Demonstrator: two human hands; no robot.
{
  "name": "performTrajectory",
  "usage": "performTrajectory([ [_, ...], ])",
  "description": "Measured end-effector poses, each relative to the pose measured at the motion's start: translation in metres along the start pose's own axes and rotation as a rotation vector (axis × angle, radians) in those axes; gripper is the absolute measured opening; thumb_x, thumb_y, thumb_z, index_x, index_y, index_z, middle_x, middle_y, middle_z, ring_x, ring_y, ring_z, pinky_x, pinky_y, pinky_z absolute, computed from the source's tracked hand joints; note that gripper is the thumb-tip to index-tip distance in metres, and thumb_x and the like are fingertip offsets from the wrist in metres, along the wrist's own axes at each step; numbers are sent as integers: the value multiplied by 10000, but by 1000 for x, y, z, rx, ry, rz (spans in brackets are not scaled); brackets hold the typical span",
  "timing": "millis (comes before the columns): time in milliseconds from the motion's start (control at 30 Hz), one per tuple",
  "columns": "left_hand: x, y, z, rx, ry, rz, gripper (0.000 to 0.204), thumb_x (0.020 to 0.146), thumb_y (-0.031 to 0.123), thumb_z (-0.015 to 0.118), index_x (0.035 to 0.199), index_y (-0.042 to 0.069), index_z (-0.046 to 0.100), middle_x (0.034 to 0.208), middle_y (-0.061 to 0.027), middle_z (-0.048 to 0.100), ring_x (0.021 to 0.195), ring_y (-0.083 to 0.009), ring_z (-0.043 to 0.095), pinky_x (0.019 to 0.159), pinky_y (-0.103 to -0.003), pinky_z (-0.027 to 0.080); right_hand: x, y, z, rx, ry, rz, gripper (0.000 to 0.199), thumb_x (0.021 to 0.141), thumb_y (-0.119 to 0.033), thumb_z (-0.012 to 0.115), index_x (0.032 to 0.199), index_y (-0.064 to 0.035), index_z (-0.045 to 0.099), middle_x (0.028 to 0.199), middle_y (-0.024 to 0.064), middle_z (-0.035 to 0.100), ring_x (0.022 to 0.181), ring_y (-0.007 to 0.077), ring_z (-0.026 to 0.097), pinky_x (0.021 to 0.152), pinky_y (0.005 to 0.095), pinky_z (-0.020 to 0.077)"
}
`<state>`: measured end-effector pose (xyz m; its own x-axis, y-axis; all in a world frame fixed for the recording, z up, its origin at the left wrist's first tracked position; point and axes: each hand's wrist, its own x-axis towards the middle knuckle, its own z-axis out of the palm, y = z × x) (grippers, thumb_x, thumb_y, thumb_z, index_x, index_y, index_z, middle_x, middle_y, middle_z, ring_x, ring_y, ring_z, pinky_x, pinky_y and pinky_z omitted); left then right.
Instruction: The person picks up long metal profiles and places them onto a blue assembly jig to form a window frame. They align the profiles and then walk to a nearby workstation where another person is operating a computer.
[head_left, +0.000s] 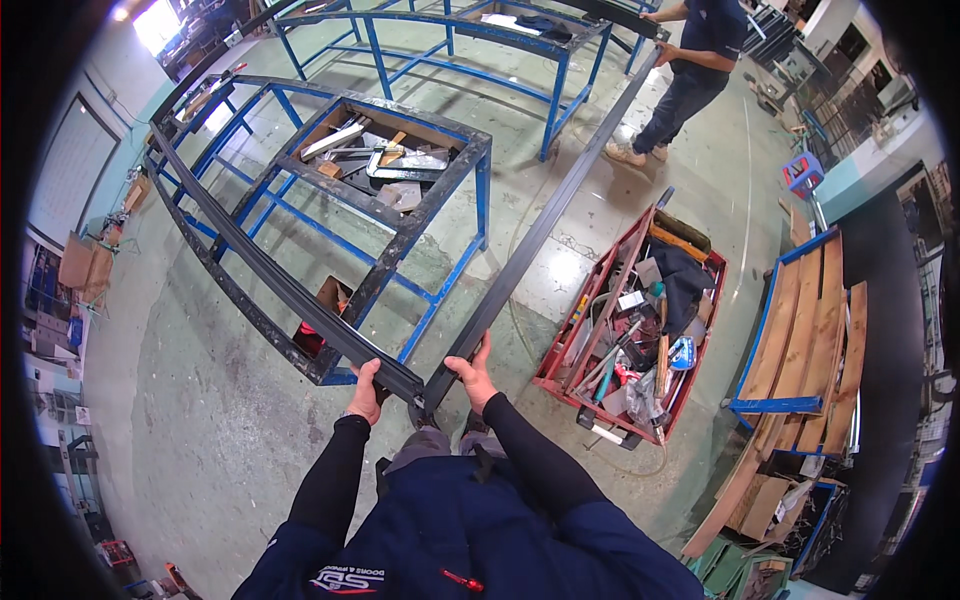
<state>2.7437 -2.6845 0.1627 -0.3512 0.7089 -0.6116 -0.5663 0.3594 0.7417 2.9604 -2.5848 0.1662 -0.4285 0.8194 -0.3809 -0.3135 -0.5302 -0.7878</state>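
Note:
My left hand (367, 391) is closed round the end of a long dark grey profile bar (262, 262), which runs away to the far left above a blue-legged work stand (465, 268). A second dark grey bar (545, 222) meets it at a corner just in front of my body. Close to that corner, my right hand (473, 373) grips the second bar, thumb on top. This bar slants away to the far right, where a co-worker (700, 55) in dark clothes has both hands at its far end. The undersides of my fingers are partly hidden.
An open tray (440, 210) on the stand holds clamps and offcuts. A red tool cart (708, 375), heaped with tools, stands at my right. Beyond it is a rack of wooden boards (795, 320). Another blue stand (556, 95) stands farther back.

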Motion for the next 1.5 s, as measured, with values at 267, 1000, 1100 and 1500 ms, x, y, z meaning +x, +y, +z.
performTrajectory([
  [267, 3, -2, -3, 2, -11, 3, 639, 784, 476, 633, 1258, 218, 291, 1110, -64, 472, 1028, -212, 535, 867, -449, 453, -2, -2, 1, 7, -7, -7, 1186, 728, -271, 731, 1461, -144, -193, 1462, 158, 219, 1314, 276, 308, 1082, 385, 286],
  [1000, 5, -2, -4, -4, -6, -9, 667, 773, 482, 652, 1271, 244, 277, 1129, -68, 469, 1042, -216, 532, 869, -457, 453, 3, -3, -1, -2, -29, 21, 1192, 738, -294, 742, 1459, -155, -197, 1464, 165, 219, 1309, 275, 318, 1068, 389, 311],
  [1100, 9, -7, -13, -10, -3, -23, 697, 776, 484, 650, 1291, 250, 243, 1143, -59, 464, 1042, -218, 533, 862, -458, 454, 2, -5, 2, 9, -41, 19, 1195, 738, -283, 751, 1460, -152, -193, 1465, 166, 216, 1317, 273, 307, 1071, 390, 309],
  [1500, -1, -3, 0, -44, 55, 73, 430, 845, 420, 624, 1155, 188, 437, 1039, -22, 563, 971, -163, 576, 856, -419, 468, 6, 26, -34, 281, 472, 60, 1033, 783, -755, 481, 1512, -225, -23, 1536, 224, 121, 1409, 365, 205, 1128, 464, 188],
])
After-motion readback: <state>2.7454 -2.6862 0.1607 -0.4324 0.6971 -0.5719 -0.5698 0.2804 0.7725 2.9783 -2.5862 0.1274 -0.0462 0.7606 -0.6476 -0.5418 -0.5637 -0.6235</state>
